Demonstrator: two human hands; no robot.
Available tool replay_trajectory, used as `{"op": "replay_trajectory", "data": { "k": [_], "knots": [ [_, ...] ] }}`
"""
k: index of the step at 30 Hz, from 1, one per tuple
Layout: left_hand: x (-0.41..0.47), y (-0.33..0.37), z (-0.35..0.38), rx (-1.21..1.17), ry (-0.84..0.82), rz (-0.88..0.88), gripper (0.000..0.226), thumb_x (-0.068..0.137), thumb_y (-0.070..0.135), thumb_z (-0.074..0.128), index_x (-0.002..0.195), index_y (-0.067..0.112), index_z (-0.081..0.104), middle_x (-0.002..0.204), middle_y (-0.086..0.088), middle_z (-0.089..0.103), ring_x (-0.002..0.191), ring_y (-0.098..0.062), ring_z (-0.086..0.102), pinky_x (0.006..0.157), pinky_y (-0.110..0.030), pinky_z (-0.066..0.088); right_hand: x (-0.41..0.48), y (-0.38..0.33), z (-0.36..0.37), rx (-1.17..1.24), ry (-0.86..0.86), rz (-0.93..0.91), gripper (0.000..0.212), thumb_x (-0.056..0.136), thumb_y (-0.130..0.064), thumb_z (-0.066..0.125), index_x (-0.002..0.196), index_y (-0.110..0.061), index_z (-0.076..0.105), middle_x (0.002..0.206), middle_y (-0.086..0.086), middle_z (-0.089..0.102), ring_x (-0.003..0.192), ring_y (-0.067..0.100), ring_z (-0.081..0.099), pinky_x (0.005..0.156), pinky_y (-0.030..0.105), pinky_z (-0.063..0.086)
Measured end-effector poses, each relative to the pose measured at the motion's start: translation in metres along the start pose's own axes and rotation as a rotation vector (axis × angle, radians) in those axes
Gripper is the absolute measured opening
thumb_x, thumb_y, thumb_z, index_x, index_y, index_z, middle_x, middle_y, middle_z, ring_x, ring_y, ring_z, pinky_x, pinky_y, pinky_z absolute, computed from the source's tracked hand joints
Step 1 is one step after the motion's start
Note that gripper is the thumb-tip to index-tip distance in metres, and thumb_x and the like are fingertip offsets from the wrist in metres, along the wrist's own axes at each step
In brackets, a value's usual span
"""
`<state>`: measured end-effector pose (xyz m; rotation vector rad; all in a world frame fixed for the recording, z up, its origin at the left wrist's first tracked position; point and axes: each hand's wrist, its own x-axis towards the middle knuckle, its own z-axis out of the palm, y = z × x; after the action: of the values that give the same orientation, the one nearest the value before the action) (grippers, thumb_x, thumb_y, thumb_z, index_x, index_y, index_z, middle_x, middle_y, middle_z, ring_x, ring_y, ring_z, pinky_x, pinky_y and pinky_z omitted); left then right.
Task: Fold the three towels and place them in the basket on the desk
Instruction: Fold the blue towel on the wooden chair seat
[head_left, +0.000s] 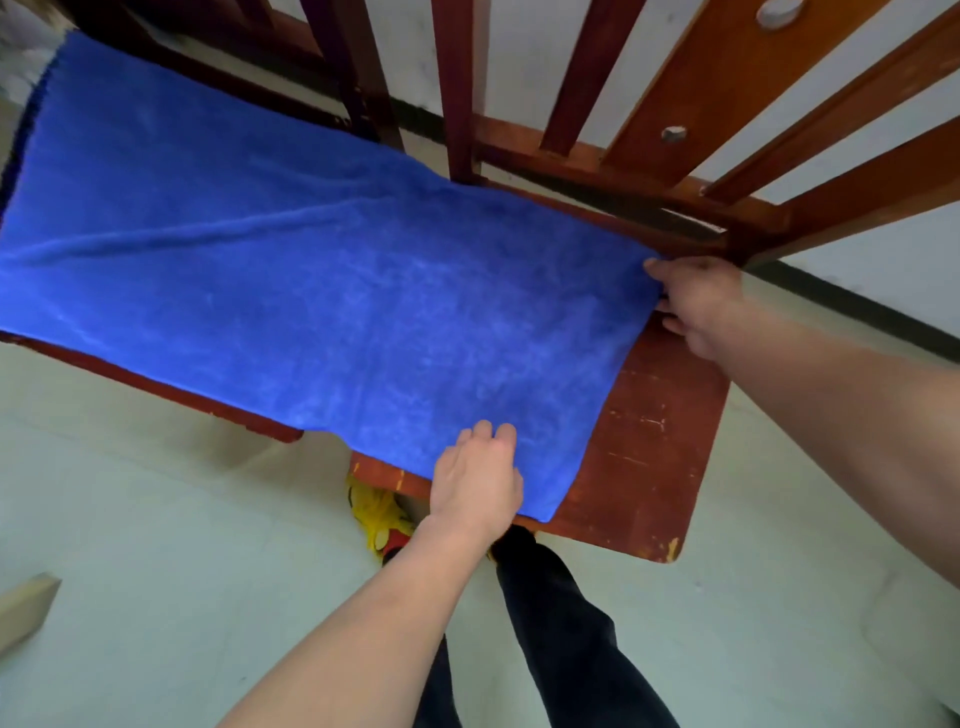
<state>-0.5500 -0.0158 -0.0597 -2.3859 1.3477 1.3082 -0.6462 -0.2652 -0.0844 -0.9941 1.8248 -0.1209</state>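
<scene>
While my right hand (696, 306) has the far right corner, the blue towel (311, 291) lies spread flat across two wooden seats, its long body running off to the left. Thumb on top of the cloth, fingers tucked under the short edge: that corner is pinched between them, right beside the post of the chair back (727, 104). My left hand (478, 483) sits on the near long edge, close to the near right corner, knuckles up and fingers bent, tips pressing into the pile; whether any cloth is gathered under them, I cannot tell. That near edge overhangs the gap between the right seat (654, 441) and the left seat (156, 384). The far long edge runs tight along the slats, so no room back there. To the right of the short edge a bare strip of scuffed seat shows, with a chipped front corner. On the near side, pale floor (156, 571) lies wide open to the left. My dark trouser leg (561, 639) stands against the right seat's front, and something yellow (374, 512) lies on the floor just under that seat. A pale wooden block (26, 603) sits at the lower left, well apart from the chairs. One soft crease crosses the towel's left half lengthwise.
</scene>
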Motion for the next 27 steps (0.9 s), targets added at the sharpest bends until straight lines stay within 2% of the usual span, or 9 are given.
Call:
{"op": "replay_trajectory", "data": {
  "k": [3, 7, 11, 14, 17, 19, 22, 24, 27],
  "knots": [
    [-0.001, 0.017, 0.019, 0.054, -0.051, 0.112, 0.024, 0.092, 0.028, 0.055, 0.112, 0.015, 0.052, 0.113, -0.006, 0.054, 0.109, -0.028, 0.050, 0.082, -0.037, 0.040, 0.009, 0.004, 0.005, 0.053, -0.004, 0.009, 0.018, 0.082, -0.030, 0.073, 0.089, -0.021, 0.059, 0.099, 0.003, 0.061, 0.072, 0.015, 0.055, 0.060, 0.027, 0.044],
    [0.007, 0.028, 0.044, 0.223, -0.037, 0.204, 0.045, 0.083, 0.046, 0.065, 0.112, 0.014, 0.052, 0.113, -0.007, 0.053, 0.110, -0.028, 0.048, 0.081, -0.038, 0.041, 0.025, 0.010, 0.005, 0.074, -0.054, 0.065, 0.040, 0.082, -0.023, 0.073, 0.119, -0.014, 0.059, 0.112, 0.001, 0.063, 0.074, 0.009, 0.054, 0.055, 0.024, 0.040],
    [0.010, 0.024, 0.053, 0.360, -0.020, 0.269, 0.055, 0.051, 0.061, 0.081, 0.076, 0.017, 0.061, 0.076, -0.002, 0.058, 0.073, -0.022, 0.057, 0.056, -0.031, 0.041, 0.031, 0.013, 0.006, 0.075, -0.022, 0.061, 0.020, 0.083, -0.020, 0.071, 0.097, -0.014, 0.058, 0.102, 0.006, 0.065, 0.075, 0.015, 0.058, 0.061, 0.021, 0.045],
    [0.010, 0.026, 0.056, 0.410, -0.012, 0.337, 0.049, 0.040, 0.050, 0.087, 0.064, 0.017, 0.061, 0.066, -0.002, 0.055, 0.063, -0.022, 0.056, 0.053, -0.029, 0.040, 0.032, 0.013, 0.008, 0.008, 0.050, -0.014, 0.026, 0.073, -0.021, 0.080, 0.088, -0.017, 0.059, 0.111, 0.010, 0.069, 0.084, 0.020, 0.063, 0.073, 0.030, 0.052],
    [0.006, 0.034, 0.057, 0.419, -0.044, 0.367, 0.035, 0.034, 0.027, 0.087, 0.051, 0.020, 0.058, 0.059, -0.001, 0.052, 0.057, -0.021, 0.053, 0.049, -0.027, 0.035, 0.030, 0.011, 0.006, -0.020, 0.046, -0.001, 0.032, 0.074, -0.021, 0.080, 0.098, -0.014, 0.060, 0.113, 0.009, 0.068, 0.096, 0.025, 0.066, 0.081, 0.033, 0.053],
    [0.007, 0.038, 0.062, 0.387, -0.038, 0.378, 0.033, 0.031, 0.018, 0.085, 0.046, 0.021, 0.055, 0.056, 0.000, 0.051, 0.054, -0.020, 0.051, 0.049, -0.026, 0.028, 0.028, 0.010, 0.004, -0.023, 0.011, 0.008, 0.034, 0.079, -0.018, 0.077, 0.107, -0.009, 0.061, 0.110, 0.006, 0.066, 0.094, 0.022, 0.065, 0.079, 0.032, 0.054],
    [0.005, 0.040, 0.061, 0.360, -0.015, 0.372, 0.017, 0.059, 0.014, 0.077, 0.067, 0.018, 0.062, 0.076, -0.003, 0.057, 0.074, -0.022, 0.054, 0.059, -0.031, 0.035, 0.025, 0.008, 0.000, -0.002, -0.035, 0.017, 0.027, 0.084, -0.015, 0.072, 0.107, -0.010, 0.059, 0.102, 0.002, 0.064, 0.082, 0.016, 0.062, 0.062, 0.025, 0.049],
    [0.004, 0.041, 0.061, 0.257, 0.003, 0.319, 0.006, 0.078, 0.010, 0.060, 0.082, 0.014, 0.060, 0.091, -0.006, 0.055, 0.089, -0.025, 0.051, 0.072, -0.033, 0.038, 0.021, 0.005, -0.003, 0.017, -0.039, 0.014, 0.026, 0.083, -0.017, 0.072, 0.106, -0.014, 0.059, 0.105, 0.000, 0.064, 0.089, 0.016, 0.063, 0.063, 0.026, 0.050],
    [-0.003, 0.039, 0.051, 0.029, -0.005, 0.185, 0.011, 0.078, 0.007, 0.049, 0.072, 0.012, 0.042, 0.077, -0.004, 0.046, 0.077, -0.027, 0.045, 0.063, -0.032, 0.033, 0.009, 0.001, -0.008, 0.064, -0.046, 0.024, 0.021, 0.083, -0.020, 0.071, 0.101, -0.020, 0.060, 0.108, 0.000, 0.065, 0.096, 0.018, 0.063, 0.065, 0.028, 0.051]
  ]
}}
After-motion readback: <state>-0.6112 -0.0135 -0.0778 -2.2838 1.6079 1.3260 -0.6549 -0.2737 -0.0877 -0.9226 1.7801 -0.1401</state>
